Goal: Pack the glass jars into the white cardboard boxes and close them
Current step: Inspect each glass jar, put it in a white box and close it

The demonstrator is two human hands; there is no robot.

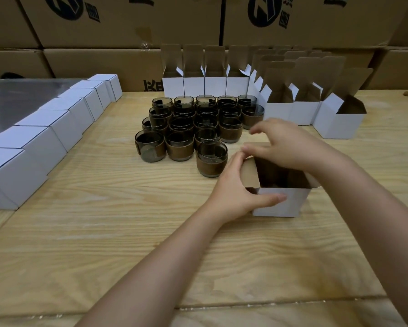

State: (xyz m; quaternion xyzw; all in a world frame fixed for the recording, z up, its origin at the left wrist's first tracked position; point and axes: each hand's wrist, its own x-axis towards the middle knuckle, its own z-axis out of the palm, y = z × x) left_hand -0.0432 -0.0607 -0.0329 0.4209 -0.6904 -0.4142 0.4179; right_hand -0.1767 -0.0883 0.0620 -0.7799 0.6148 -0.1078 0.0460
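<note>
The white cardboard box [278, 201] stands near the table's front. The left hand [236, 190] clamps its near-left corner, thumb across the front; the right hand [285, 145] pinches the back flaps, fingers curled. Whether a jar sits inside, I cannot tell. A hurried fold could knock the nearest glass jar [211, 159] just beside it.

Packing station in a warehouse. Printed brown cartons [127, 27] are stacked at the far wall. White boxes [56, 128] and jars [193, 128] stand in rows on a wooden table [103, 232].
</note>
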